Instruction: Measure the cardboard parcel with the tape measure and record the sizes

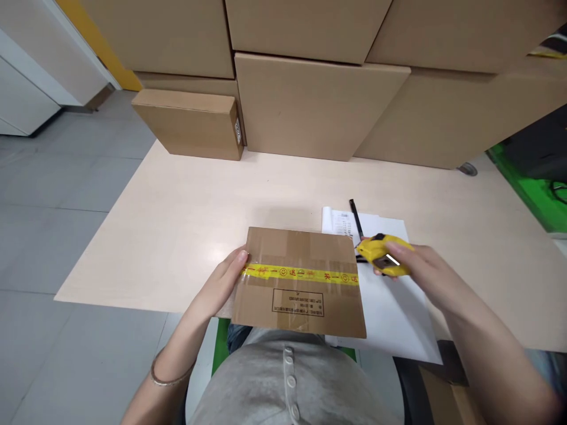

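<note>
Carton (299, 284) sits directly before the wearer, its near edge overhanging the tabletop (177, 236). Left hand (221, 282) pinches the carton's left edge, thumb on top; the remaining fingers are mostly hidden. Right hand (424, 270) wraps around a yellow utility knife (371, 251), just beside the carton's far right corner. Blade extension cannot be determined.

Recommended practice: brace the carton firmly at its left edge, hold any blade shallow, and guide it along the yellow tape (305, 274), well clear of the left thumb.

Orientation: the carton's long axis runs left to right, with the tape parallel to it; the knife's nose points left, toward the carton. White paper (390, 307) extends from under the carton's right side; a black pen (355, 218) lies beyond its far right corner.
</note>
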The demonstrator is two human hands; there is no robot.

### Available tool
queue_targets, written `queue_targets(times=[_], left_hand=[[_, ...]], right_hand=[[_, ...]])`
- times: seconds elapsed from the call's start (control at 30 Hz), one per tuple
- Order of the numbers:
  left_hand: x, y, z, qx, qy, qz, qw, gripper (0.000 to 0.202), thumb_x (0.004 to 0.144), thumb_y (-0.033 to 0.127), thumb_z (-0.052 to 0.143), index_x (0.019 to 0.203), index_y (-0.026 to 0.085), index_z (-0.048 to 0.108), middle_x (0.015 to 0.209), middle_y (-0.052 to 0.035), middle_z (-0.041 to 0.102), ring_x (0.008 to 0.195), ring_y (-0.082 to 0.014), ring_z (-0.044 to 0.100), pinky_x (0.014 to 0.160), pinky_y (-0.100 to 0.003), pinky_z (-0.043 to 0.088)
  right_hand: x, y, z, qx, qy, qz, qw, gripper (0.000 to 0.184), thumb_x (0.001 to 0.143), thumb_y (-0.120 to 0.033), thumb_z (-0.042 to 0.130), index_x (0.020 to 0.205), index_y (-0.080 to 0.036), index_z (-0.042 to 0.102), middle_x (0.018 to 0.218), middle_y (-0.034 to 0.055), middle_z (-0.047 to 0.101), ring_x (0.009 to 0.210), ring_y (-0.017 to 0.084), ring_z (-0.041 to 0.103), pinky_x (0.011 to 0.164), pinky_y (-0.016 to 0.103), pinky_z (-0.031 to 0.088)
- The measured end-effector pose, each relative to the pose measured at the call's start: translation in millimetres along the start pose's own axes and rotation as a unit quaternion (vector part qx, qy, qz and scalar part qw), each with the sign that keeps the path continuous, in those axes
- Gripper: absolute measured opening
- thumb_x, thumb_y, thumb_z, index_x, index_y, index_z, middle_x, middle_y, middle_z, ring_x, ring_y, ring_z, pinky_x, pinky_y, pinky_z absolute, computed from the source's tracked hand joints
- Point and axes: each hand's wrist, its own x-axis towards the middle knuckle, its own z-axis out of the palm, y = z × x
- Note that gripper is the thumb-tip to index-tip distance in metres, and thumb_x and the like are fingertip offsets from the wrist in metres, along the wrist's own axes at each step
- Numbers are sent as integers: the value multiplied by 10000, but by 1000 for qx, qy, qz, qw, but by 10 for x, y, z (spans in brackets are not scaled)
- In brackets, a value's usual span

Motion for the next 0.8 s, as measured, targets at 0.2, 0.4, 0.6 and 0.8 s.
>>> queue_targets(times=[0.2, 0.4, 0.6, 0.8], left_hand=[[9, 159, -111, 75, -36, 140, 987, 659, 1024, 599, 540, 1620, 341, 429, 1663, -22, 492, 1599, -343, 364, 1319, -509, 353], [312, 264, -135, 99, -65, 294, 948, 1176, 802, 388, 895, 1680, 474, 118, 1773, -49, 236, 1604, -403, 315, 1280, -570, 392], [633, 84, -288, 159, -109, 424, 885, 1060, 716, 350, 938, 1598, 403, 352, 1610, -126, 384, 1495, -418, 442, 1181, -584, 497], [610, -72, -349, 201, -100, 430, 874, 1133, 669, 342, 961, 1600, 406, 319, 1623, -129, 388, 1554, -425, 356, 1257, -628, 374]], right_hand=[[-94, -143, 12, 137, 20, -133, 981, 349, 969, -527, 614, 835, -288, 830, 984, 57, 813, 663, 194, 695, 518, 308, 536], [-197, -421, -262, 151, 70, -224, 960, 337, 869, -583, 632, 1021, -366, 840, 1097, 80, 808, 732, 357, 768, 471, 483, 568], [-149, -635, -320, 98, 159, -273, 944, 174, 930, -456, 681, 1091, -421, 735, 1088, 47, 735, 654, 249, 721, 362, 344, 438], [140, -1261, 272, -27, -32, -352, 935, 254, 975, -377, 678, 1209, -305, 611, 1067, 24, 726, 613, 138, 662, 463, 268, 502]])
